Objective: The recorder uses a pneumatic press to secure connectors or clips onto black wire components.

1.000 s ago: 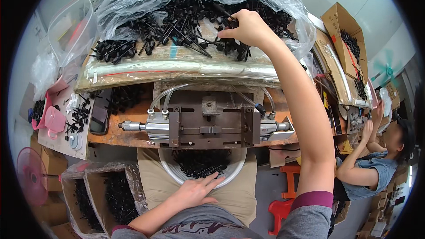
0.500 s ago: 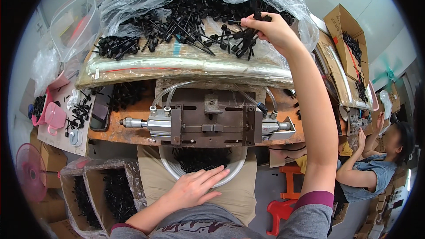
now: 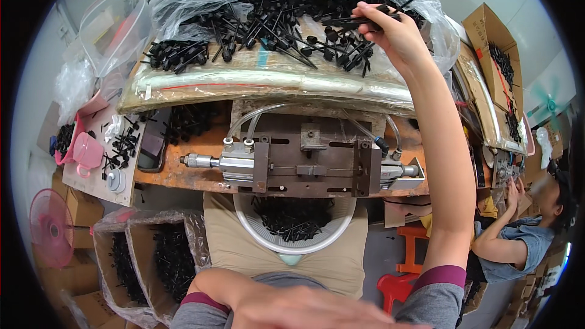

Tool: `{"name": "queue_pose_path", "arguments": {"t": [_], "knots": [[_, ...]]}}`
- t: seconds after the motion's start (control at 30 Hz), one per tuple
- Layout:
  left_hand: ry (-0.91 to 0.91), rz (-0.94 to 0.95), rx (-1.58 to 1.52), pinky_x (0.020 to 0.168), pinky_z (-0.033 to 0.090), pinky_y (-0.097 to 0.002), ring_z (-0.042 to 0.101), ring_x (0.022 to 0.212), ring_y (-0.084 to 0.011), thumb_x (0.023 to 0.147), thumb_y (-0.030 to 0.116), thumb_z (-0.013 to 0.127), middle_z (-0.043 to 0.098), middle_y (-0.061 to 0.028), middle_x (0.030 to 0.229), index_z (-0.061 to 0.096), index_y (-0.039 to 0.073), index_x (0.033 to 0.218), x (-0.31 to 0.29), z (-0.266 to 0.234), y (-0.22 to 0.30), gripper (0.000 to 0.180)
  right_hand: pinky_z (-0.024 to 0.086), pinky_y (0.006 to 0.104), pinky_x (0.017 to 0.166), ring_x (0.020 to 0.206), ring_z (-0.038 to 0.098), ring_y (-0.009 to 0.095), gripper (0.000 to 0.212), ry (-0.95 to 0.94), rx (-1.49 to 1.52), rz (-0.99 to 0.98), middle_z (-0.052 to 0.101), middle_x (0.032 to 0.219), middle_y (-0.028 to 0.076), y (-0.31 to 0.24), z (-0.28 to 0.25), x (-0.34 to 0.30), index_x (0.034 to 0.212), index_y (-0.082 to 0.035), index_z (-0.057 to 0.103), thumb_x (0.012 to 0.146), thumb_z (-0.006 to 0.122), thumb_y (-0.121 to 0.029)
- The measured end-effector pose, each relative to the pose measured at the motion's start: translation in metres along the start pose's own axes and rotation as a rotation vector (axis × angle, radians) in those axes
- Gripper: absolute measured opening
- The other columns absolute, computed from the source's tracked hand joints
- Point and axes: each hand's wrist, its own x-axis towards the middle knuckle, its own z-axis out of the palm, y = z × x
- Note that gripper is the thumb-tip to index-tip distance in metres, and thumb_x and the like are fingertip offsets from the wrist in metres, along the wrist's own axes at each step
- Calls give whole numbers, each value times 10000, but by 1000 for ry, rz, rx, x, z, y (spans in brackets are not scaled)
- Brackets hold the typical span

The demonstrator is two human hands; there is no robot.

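My right hand [image 3: 390,31] is closed around a few thin black plastic pins with thick heads [image 3: 407,3], at the right of a loose heap of the same pins [image 3: 268,27]. The heap lies on a plastic-wrapped cardboard surface. My left hand [image 3: 304,308], smeared by motion, is low in front of my body, and its fingers cannot be made out. Between my thighs sits a white basket [image 3: 244,224] holding many black pins. A dark metal fixture with a silver cylinder at each side [image 3: 312,170] stands on the bench edge, between the basket and the heap.
Lined boxes of black pins [image 3: 125,268] stand at lower left, near a pink fan [image 3: 52,228]. A pink cup [image 3: 88,151] and loose pins lie on the left side table. An open carton [image 3: 493,42], a red stool [image 3: 395,286] and a co-worker [image 3: 518,231] are at the right.
My left hand has left the basket rim and come back toward my body. My right hand has lifted slightly from the heap with pins in it. The whole view has shifted a little.
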Motion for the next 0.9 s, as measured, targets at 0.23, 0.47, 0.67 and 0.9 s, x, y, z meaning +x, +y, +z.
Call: {"name": "queue_pose_path", "arguments": {"t": [0.23,0.47,0.67,0.9], "knots": [[0,318,596,956,440,-466,644,967,-354,968,313,493,626,-275,1071,623,-104,1065,-17,-11,3,447,490,216,665,723,598,79,201,42,110,-64,667,908,42,1,-5,-2,1006,-2,662,900,662,-173],[-46,551,289,918,433,-512,587,1024,-313,947,306,565,599,-188,1147,674,45,1049,-18,-42,-20,301,480,209,622,662,591,68,205,43,225,-99,667,841,43,7,-4,-11,938,-9,668,884,683,-206],[55,96,-328,1047,318,-508,436,1255,-388,927,364,544,398,-303,1368,610,-94,1128,-19,5,-20,504,459,198,613,675,568,61,214,25,192,-75,669,884,50,1,10,-26,978,-4,662,886,671,-197],[-246,633,-197,1016,327,-516,391,1236,-469,899,328,553,385,-259,1325,609,195,1199,3,-25,-70,333,451,194,611,690,570,57,215,6,159,-91,675,904,49,4,7,-30,990,-4,667,893,660,-196]]}}
